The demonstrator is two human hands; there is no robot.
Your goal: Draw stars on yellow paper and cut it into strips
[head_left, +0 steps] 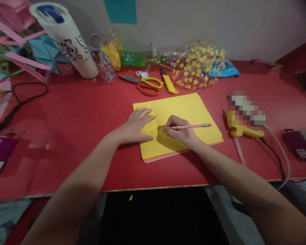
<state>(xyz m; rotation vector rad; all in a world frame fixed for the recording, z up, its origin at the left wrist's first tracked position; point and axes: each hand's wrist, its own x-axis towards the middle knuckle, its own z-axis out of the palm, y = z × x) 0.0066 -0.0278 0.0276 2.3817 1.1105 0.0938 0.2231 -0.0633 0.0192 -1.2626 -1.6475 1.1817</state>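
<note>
A stack of paper with a yellow sheet [191,109] on top lies on the red table, and orange and pink edges show beneath it. My left hand [137,126] rests with fingers spread on the sheet's left side. In my right hand [180,131] is a pink pencil [197,126], its tip down at the paper near the sheet's middle and its eraser end pointing right. Faint pencil outlines show on the yellow paper around my left fingers; their exact shapes are hard to make out.
Behind the paper lie scissors [150,83] with yellow and red handles and a yellow utility knife [170,83]. Clear film with yellow stars [199,64], a green bottle [134,58] and a white tumbler [68,44] stand farther back. A yellow glue gun [244,131] with cords lies right.
</note>
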